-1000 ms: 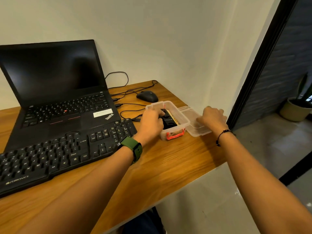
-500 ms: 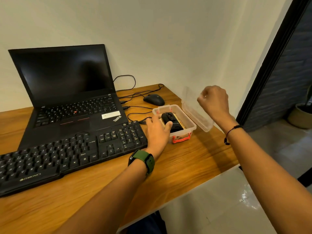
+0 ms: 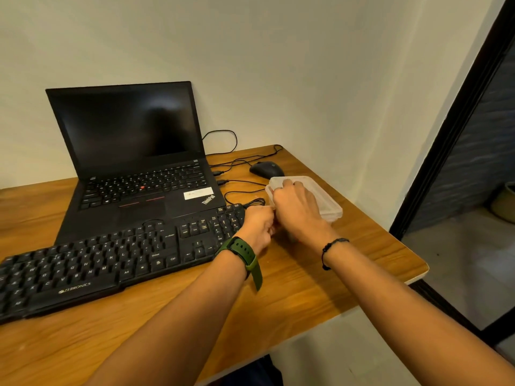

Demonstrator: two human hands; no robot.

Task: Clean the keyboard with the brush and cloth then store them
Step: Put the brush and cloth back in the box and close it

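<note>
A person stands at the right end of the desk (image 3: 320,296) with both hands on a small clear plastic box (image 3: 330,210) that sits near the desk's right edge, just in front of the mouse (image 3: 267,169). The right hand (image 3: 298,210) lies flat-ish over the lid (image 3: 315,190), fingers bent down across its far left corner, pressing it onto the box. The left hand (image 3: 259,222) is curled against the box's near left side, seemingly steadying it; what exactly its fingers have hold of I cannot tell, since the right hand hides that corner.

The keyboard (image 3: 111,263) lies along the front of the desk, its right end touching or just beside the left hand, with the laptop (image 3: 133,162) open behind it. The brush and the cloth are not visible; judging by the lid going on, they are probably inside the box, though the hands and the cloudy plastic hide the contents.

The step in hand looks like closing the box. To do it well, the lid should sit square on all four corners before any push, then pressure should go around the rim rather than only at one corner. The left hand ought to keep the box from sliding toward the cable (image 3: 245,203) lying just left of it. A tilted lid could pop off.
</note>
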